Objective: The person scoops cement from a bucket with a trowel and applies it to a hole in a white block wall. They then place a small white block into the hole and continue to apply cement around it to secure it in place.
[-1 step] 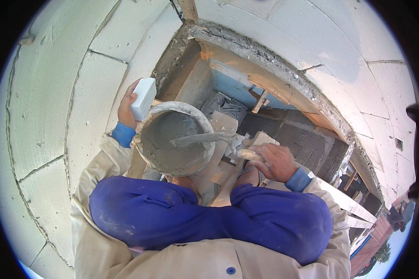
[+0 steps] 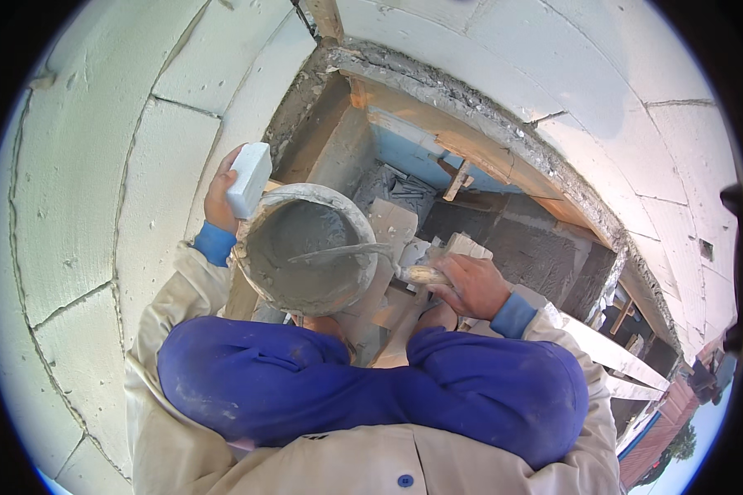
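Observation:
A small white block (image 2: 249, 180) is gripped in my left hand (image 2: 220, 194), held up beside the far left rim of a round bucket (image 2: 260, 289). Grey wet mortar (image 2: 309, 235) fills much of the bucket. My right hand (image 2: 475, 285) is closed round the wooden handle of a trowel (image 2: 351, 250). Its blade reaches left across the bucket's right rim and lies over the mortar, seen nearly edge-on. Whether the blade touches the mortar I cannot tell. The fingers of my left hand are partly hidden behind the block.
Walls of large white blocks (image 2: 165, 148) rise left and beyond. A rough concrete ledge (image 2: 487, 115) with wooden boards borders a recess. Pieces of block (image 2: 468, 246) and wooden planks (image 2: 392, 330) lie right of the bucket and by my feet. White boards (image 2: 611, 355) slant at the right.
The trowel has shifted a little to the left with my right hand, and its blade shows thinner now. My left hand still holds the white block.

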### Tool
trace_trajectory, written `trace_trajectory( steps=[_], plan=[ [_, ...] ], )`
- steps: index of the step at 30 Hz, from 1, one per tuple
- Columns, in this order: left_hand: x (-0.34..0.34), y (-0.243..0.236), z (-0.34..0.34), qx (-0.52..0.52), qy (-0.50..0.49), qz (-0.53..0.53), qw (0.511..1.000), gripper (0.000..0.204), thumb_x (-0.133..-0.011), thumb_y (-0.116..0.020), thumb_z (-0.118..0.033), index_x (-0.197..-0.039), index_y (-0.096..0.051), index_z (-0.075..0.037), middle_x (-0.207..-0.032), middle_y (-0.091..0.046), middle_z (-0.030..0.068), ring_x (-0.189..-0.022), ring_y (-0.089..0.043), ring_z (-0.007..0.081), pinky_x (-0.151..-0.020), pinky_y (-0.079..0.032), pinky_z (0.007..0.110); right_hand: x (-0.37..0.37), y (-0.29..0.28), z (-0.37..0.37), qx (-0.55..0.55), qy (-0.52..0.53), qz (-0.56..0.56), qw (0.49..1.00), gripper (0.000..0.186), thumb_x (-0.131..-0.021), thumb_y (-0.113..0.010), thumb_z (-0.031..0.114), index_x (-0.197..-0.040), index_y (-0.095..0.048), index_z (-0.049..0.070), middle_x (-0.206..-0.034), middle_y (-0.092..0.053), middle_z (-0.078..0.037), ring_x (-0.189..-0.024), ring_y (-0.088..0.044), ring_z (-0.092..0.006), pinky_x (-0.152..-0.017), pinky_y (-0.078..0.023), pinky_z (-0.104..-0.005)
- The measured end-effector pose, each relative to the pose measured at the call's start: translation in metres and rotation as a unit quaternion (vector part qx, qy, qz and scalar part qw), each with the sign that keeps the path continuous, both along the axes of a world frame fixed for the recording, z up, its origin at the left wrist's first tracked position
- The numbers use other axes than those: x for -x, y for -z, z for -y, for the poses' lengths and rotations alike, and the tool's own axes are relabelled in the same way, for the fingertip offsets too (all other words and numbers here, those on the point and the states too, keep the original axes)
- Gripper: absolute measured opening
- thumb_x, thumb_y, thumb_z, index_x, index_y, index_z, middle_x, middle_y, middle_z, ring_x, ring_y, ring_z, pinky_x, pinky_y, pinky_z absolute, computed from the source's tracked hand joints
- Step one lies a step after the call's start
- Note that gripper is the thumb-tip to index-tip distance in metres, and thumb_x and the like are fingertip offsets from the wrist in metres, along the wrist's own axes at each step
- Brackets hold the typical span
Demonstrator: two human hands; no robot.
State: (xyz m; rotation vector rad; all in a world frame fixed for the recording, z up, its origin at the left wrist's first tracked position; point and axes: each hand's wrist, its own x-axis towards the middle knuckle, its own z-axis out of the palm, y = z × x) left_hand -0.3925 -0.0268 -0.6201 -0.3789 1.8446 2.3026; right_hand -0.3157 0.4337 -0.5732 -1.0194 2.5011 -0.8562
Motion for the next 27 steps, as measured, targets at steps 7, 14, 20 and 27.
trace_trajectory(
  steps=[7,14,20,27],
  plan=[
    [0.010,-0.021,0.003,0.009,0.015,0.076,0.997,0.074,-0.089,-0.050,-0.040,-0.153,-0.040,-0.005,-0.147,-0.050,0.0208,-0.133,-0.052,0.0354,-0.109,-0.046,0.045,-0.035,0.029,-0.036,-0.054,0.097,0.115,0.987,0.043,-0.098,-0.062,0.038,-0.126,-0.058,0.006,-0.101,-0.071,-0.020,-0.087,-0.070,-0.0393,-0.077,-0.055,-0.0477],
    [0.063,-0.077,-0.108,0.393,0.432,-0.289,0.759,0.077,-0.079,-0.065,-0.024,-0.150,-0.041,-0.002,-0.148,-0.047,0.0232,-0.134,-0.050,0.0394,-0.112,-0.042,0.046,-0.110,-0.015,-0.110,-0.008,0.584,0.164,0.795,0.040,-0.101,-0.060,0.033,-0.120,-0.063,-0.002,-0.093,-0.073,-0.023,-0.085,-0.072,-0.0382,-0.074,-0.054,-0.0444],
    [0.001,-0.026,-0.320,0.341,0.555,-0.361,0.667,0.091,-0.071,-0.083,-0.028,-0.149,-0.041,-0.006,-0.157,-0.034,0.0185,-0.141,-0.041,0.0404,-0.114,-0.043,0.047,-0.165,-0.013,-0.055,0.196,0.743,0.171,0.617,0.043,-0.102,-0.061,0.033,-0.123,-0.054,-0.004,-0.078,-0.066,-0.008,-0.061,-0.061,-0.0139,-0.057,-0.049,-0.0315],
    [-0.066,0.058,-0.373,0.402,0.566,-0.334,0.637,0.109,-0.069,-0.089,-0.036,-0.156,-0.029,-0.010,-0.162,-0.023,0.0182,-0.148,-0.027,0.0427,-0.124,-0.026,0.050,-0.200,-0.019,-0.026,0.026,0.727,0.184,0.661,0.048,-0.097,-0.066,0.032,-0.128,-0.052,-0.002,-0.098,-0.071,-0.026,-0.090,-0.071,-0.0407,-0.078,-0.055,-0.0457]
  ],
)
